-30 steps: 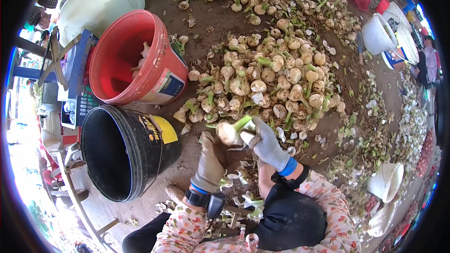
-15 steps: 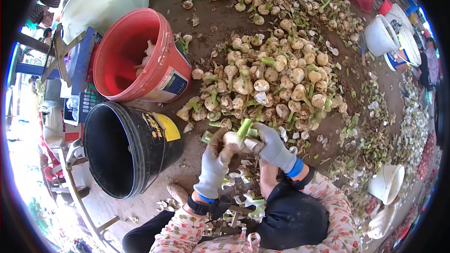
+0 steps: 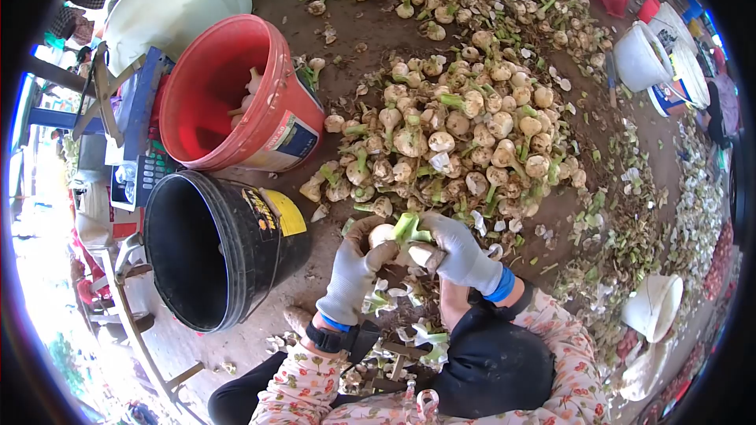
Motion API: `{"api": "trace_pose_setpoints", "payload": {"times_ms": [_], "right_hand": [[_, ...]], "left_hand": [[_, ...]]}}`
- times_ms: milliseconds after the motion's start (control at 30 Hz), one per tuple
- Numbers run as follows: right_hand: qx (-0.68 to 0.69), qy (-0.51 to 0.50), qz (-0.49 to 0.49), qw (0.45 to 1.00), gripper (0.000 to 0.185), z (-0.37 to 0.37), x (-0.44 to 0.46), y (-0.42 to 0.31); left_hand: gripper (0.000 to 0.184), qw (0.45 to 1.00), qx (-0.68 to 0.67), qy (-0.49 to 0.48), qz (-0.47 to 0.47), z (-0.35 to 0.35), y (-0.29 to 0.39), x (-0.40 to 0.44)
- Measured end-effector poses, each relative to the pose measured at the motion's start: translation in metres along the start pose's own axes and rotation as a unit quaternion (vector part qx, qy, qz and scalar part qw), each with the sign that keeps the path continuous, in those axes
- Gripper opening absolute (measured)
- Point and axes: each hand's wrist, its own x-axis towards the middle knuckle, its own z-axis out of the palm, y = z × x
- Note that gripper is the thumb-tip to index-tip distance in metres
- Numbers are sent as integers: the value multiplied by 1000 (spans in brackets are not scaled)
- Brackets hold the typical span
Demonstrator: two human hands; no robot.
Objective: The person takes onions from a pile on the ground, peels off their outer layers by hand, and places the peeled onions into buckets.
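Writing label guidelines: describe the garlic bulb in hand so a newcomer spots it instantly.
Find the nearer garlic heap, right of the red bucket. Below it, the gloved left hand and right hand are close together. Between them is the garlic bulb, pale with a thick green stalk: held, unlike those in the heap.

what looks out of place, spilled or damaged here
Mostly the pale and green papery scraps on the right: they lie strewn loose over the brown ground rather than gathered up. The white round bucket at lower right looks tilted, but lens distortion may explain that. Nothing looks clearly damaged.
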Motion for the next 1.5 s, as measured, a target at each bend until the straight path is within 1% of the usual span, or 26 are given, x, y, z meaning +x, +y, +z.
{"api": "trace_pose_setpoints", "payload": {"times_ms": [33,167,300,333,467,567,600,700,733,767,833,867,900,967,1000,1033,1100,1133,1167,1233,1267,1333,1367,1433,1467,1500], "right_hand": [[9,17,-28,999,30,1,1,0],[243,30,120,962,23,-6,-10,-3],[315,28,208,926,18,-18,-9,-8],[328,52,236,913,18,-19,-7,-14],[225,12,165,960,27,-12,-6,-16],[358,50,251,898,42,-13,-6,4],[473,104,206,850,45,-14,-4,2],[493,124,156,847,41,-14,-13,16],[463,126,204,853,36,-12,-13,16],[427,106,216,872,33,-12,-11,15],[351,66,241,903,29,-17,-8,8],[296,49,256,919,27,-21,-9,1],[330,47,246,910,26,-24,-11,0],[397,42,223,889,25,-30,-17,0],[308,-24,205,929,27,-43,-15,-19],[371,-93,154,911,33,-40,-21,-6],[184,-309,26,933,45,-32,-7,-15],[-20,-360,64,931,53,-13,-10,-21],[-176,-391,120,896,53,6,-13,-22],[-310,-345,118,878,46,15,-4,-13],[-221,-293,101,925,44,10,-2,-10],[-34,-183,72,980,42,-11,8,-22],[-112,-63,15,992,35,-8,13,-29],[-152,3,-74,986,30,-8,29,-37],[-138,-29,-81,987,30,-10,30,-33],[-124,-62,-88,986,29,-11,31,-26]], "left_hand": [[48,999,-32,3,-12,3,3,-3],[50,985,-166,-7,-38,7,8,-6],[55,961,-229,-155,-15,-3,2,-2],[59,966,-211,-147,-17,-3,4,-3],[73,995,-36,-52,78,5,-15,1],[76,983,-132,-118,-41,-7,-6,-6],[83,974,-150,-169,8,-4,-8,-4],[73,947,-237,-209,-47,-5,-12,-8],[72,929,-307,-185,-91,-5,-6,-9],[63,940,-300,-149,-62,-3,0,-10],[61,978,-201,-51,-14,-3,0,-9],[58,976,-212,-42,-6,-4,-1,-5],[56,974,-223,-32,2,-6,0,1],[52,937,-346,4,46,-10,5,7],[52,935,-352,-5,38,-21,3,10],[51,933,-359,-14,28,-30,1,14],[52,964,-260,20,49,-31,-9,15],[53,910,-411,-46,-10,-34,-10,16],[53,932,-361,24,9,-29,-14,16],[51,965,-260,41,23,-30,-11,14],[51,989,-126,51,61,-30,-9,12],[50,979,142,68,126,-18,6,0],[46,995,41,55,65,-14,7,0],[38,986,-157,25,-56,-9,9,1],[25,992,-121,-29,-25,-16,-4,5],[23,994,-98,-39,-30,-15,-4,5]]}}
